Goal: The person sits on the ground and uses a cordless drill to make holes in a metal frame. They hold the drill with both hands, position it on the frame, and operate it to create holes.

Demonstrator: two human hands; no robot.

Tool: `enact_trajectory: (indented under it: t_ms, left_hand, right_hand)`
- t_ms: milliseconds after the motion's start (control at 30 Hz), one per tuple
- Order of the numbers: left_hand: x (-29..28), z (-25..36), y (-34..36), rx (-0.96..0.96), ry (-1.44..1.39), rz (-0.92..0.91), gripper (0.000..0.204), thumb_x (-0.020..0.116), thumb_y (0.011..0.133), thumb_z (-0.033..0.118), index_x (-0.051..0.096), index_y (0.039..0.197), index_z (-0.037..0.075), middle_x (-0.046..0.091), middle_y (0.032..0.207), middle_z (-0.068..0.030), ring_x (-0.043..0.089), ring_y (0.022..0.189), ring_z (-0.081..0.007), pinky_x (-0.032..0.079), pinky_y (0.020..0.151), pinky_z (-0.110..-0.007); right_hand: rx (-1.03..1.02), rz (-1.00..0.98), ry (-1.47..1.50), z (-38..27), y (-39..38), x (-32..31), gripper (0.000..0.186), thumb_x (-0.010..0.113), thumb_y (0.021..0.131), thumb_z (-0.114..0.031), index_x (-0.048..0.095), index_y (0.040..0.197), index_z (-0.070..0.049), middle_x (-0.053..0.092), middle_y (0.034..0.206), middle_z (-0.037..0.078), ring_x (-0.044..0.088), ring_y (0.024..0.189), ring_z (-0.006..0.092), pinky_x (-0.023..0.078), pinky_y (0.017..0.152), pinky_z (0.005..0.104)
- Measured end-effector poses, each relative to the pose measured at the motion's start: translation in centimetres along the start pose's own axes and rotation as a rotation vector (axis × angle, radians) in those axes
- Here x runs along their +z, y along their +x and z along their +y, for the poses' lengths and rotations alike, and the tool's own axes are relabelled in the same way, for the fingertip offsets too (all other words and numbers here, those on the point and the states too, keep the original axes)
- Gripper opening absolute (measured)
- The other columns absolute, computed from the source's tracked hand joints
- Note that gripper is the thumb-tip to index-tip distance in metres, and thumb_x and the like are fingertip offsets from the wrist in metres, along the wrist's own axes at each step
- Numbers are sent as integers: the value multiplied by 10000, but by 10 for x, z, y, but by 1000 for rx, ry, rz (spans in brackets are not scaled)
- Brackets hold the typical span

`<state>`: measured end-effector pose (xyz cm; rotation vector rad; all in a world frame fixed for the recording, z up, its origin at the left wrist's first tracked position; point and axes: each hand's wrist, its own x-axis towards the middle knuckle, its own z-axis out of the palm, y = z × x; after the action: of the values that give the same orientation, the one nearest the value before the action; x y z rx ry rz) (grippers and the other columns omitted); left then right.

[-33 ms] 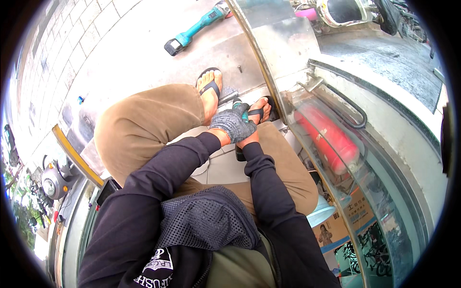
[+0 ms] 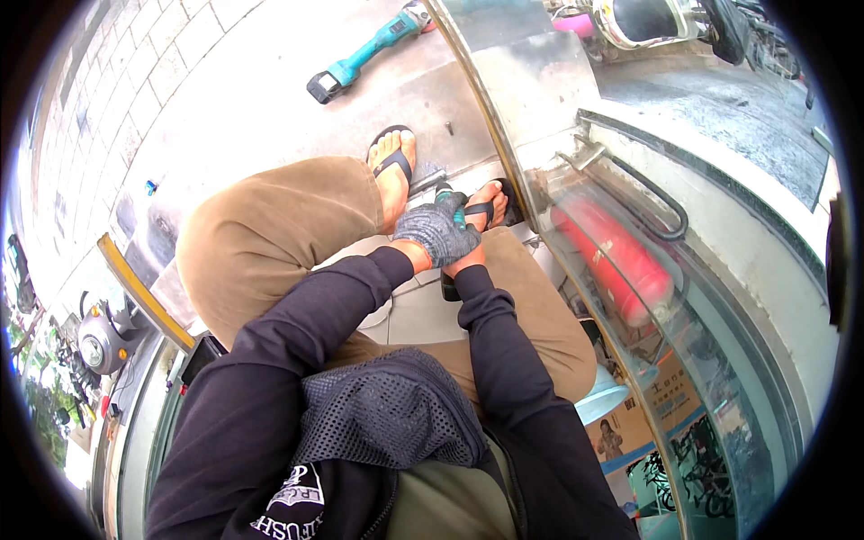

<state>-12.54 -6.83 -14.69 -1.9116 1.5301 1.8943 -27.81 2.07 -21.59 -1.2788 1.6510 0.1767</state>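
Note:
In the middle of the head view I hold a teal and black power tool (image 2: 459, 216), apparently a cordless drill. Its dark nose points down near my right foot, and a black base shows below my wrists. My left hand (image 2: 436, 234), in a grey knit glove, is wrapped over the top of it. Beneath that glove my right hand (image 2: 465, 262) is closed round the grip, its fingers mostly hidden. The tool's tip comes close to a metal strip (image 2: 429, 179) in the doorway floor, but I cannot tell whether they touch.
A glass door (image 2: 621, 360) with a brass-coloured edge stands at my right. Behind the glass are a red fire extinguisher (image 2: 616, 261) and a cardboard box (image 2: 666, 391). Ahead on the floor lie a teal angle grinder (image 2: 369, 56) and a small bolt (image 2: 449, 128). A scooter (image 2: 99, 342) is at left.

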Motion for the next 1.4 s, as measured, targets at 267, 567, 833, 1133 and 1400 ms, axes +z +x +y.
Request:
enact_trajectory:
  t_ms: [267,567,833,1133,1400]
  left_hand:
    - [0,3,-5,19,-11,14,512,657,929,391,700,1306,48,760,1185,-268,732,1117,-466,572,983,-531]
    - [-3,3,-6,7,-19,9,531,653,932,400,694,1325,45,758,1193,-277,734,1121,-466,573,989,-525]
    - [-2,1,-3,1,1,-9,551,654,929,405,688,1351,52,757,1202,-277,732,1132,-465,572,994,-520]
    - [-8,8,-6,6,-30,-13,572,665,923,431,691,1350,51,757,1207,-281,733,1138,-466,572,1001,-514]
    - [0,2,-3,0,2,2,554,685,913,415,701,1329,50,760,1201,-273,736,1134,-460,578,990,-513]
  right_hand:
    - [-72,11,-65,26,8,14,502,833,911,-356,721,1303,-63,783,1242,201,747,1172,373,589,988,455]
    - [-81,11,1,-5,-2,-4,517,836,916,-362,717,1324,-68,785,1255,189,747,1187,361,583,1013,451]
    - [-88,42,39,0,2,2,529,841,914,-362,711,1334,-68,782,1263,191,746,1195,358,581,1011,448]
    - [-114,66,-43,14,8,13,518,836,921,-352,712,1331,-62,781,1267,188,743,1198,351,578,1016,443]
    - [-77,3,16,-3,1,-1,509,832,926,-349,713,1328,-61,783,1266,185,743,1198,348,575,1022,439]
